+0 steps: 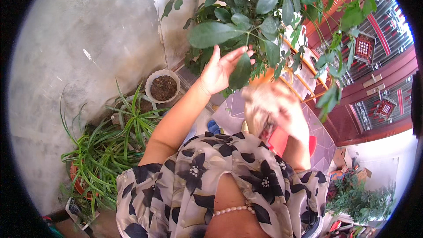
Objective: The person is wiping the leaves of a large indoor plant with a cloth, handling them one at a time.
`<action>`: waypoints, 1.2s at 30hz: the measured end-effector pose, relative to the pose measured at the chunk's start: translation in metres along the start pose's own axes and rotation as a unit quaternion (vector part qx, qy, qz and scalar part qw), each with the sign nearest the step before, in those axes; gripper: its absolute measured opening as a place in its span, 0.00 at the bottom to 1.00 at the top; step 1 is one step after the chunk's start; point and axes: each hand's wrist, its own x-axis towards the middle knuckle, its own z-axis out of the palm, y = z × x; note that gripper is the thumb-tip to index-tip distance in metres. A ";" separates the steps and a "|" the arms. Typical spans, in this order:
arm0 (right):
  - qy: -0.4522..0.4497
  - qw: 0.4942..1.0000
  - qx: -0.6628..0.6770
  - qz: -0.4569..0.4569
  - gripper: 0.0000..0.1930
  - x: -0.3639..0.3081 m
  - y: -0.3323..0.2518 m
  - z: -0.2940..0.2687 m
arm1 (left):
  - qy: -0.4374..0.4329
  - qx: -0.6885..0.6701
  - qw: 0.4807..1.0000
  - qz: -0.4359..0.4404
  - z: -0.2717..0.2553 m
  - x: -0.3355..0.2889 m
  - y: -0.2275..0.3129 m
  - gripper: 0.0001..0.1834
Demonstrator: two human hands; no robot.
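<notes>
A tall potted-tree type plant with broad glossy green leaves fills the upper middle. My left hand reaches up into its lower foliage, fingers stretched out and thumb apart. One dark green leaf hangs in front of those fingers and hides part of them. A larger leaf spreads just above the hand. To the right and lower, my right hand is smeared by motion. A beige-brown blur lies at its fingers, possibly a cloth, but its shape cannot be made out.
A white pot of soil stands by the grey wall. Spider plants spread at the left. A red object is below my right hand. Dark red double doors and a wooden rack stand at the right, more plants lower right.
</notes>
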 end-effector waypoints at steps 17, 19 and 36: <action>0.164 0.952 -0.259 0.016 0.30 0.046 0.047 0.107 | 0.049 -0.105 0.992 0.052 0.019 -0.033 -0.023 0.47; 0.158 0.970 -0.179 0.054 0.32 0.043 0.051 0.107 | 0.090 -0.099 0.986 0.096 0.013 -0.029 -0.022 0.45; 0.339 0.832 0.401 0.180 0.24 -0.050 0.032 0.039 | -0.058 0.022 0.995 0.074 -0.024 0.046 -0.012 0.43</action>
